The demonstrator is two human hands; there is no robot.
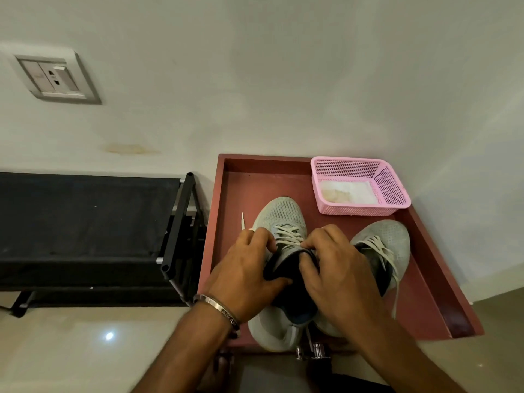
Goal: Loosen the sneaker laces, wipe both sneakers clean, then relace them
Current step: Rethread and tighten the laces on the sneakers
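Two grey mesh sneakers sit side by side on a reddish-brown tray [246,188] with raised edges, toes pointing away toward the far wall. The left sneaker [283,214] is the one being worked on; the right sneaker [388,236] stands just beside it, its white lace [382,251] slack, with one end trailing down its near right side.

Both hands are on the left sneaker, at its dark collar and tongue. The left hand [246,270] rests against the shoe's left side, fingers curled in and pinching a strand of the cream lace [287,235]; a free lace tip [243,219] sticks up on the tray just left of the shoe. A metal bangle [218,306] circles that wrist. The right hand [334,268] lies over the shoe's opening from the right, its fingers bent and closed on the lace and the collar edge at the top of the lacing; exactly which strand it pinches cannot be told. The lower rows of lacing, toward the toe, are threaded and crossed.

At the far right corner of the tray stands a pink perforated basket [394,191], holding a white cloth [348,191] with a brownish stain at its left end. Left of the tray, a black fabric shoe rack [85,222] stands against the wall, and a wall socket [54,78] is mounted higher up on the far left.
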